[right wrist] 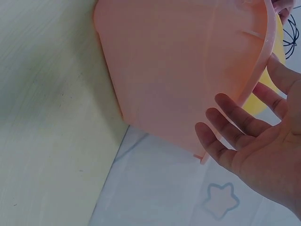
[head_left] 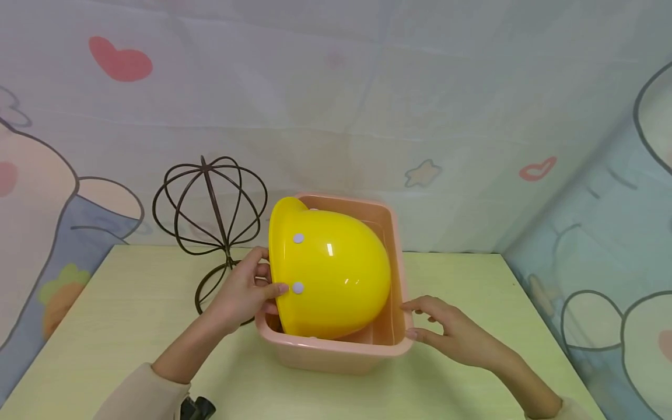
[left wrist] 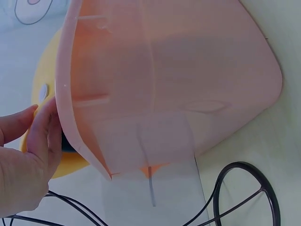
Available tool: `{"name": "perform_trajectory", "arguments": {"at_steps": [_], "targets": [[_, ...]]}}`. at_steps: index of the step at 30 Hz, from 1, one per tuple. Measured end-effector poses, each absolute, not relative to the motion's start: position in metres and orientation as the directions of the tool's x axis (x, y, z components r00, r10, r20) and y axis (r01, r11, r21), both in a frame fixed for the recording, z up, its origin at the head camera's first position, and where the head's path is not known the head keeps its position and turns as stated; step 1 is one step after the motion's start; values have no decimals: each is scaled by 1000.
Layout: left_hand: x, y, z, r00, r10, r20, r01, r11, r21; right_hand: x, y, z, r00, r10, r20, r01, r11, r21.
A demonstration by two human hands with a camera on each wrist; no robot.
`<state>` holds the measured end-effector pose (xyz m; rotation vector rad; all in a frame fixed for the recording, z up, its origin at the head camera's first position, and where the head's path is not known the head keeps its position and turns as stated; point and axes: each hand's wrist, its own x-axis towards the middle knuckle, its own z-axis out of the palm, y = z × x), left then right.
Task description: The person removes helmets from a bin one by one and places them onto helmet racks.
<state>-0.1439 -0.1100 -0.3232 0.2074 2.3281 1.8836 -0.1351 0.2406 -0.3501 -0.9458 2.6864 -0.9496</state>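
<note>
A yellow hard hat lies on its side in a pink plastic bin, with its brim toward the left. My left hand pinches that brim, thumb on the outer shell and fingers tucked behind the edge. In the left wrist view the hat shows past the bin's rim, and part of it is hidden by the bin wall. Over at the bin's right side, the fingertips of my right hand are at the rim. In the right wrist view this hand has its fingers spread and loosely extended beside the bin wall.
Left of the bin stands a dark wire rack with a round cage top, close behind my left hand. A printed cloth hangs behind the pale wooden table. A small black object sits by my left sleeve.
</note>
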Motion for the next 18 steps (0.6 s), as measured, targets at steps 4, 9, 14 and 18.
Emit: {"name": "perform_trajectory", "arguments": {"at_steps": [4, 9, 14, 18], "targets": [[-145, -109, -322, -982, 189, -24, 12, 188, 982, -135, 240, -350, -800, -597, 61, -504, 612, -610], [-145, -109, -321, -985, 170, -34, -6, 158, 987, -134, 240, -351, -797, -599, 70, -511, 609, -607], [-144, -107, -319, -989, 143, -49, -28, 144, 989, -134, 239, -351, -796, -601, 70, -509, 602, -615], [-144, -105, -317, -991, 123, -60, -42, 139, 989, -133, 238, -350, -797, -600, 65, -502, 599, -624]]}}
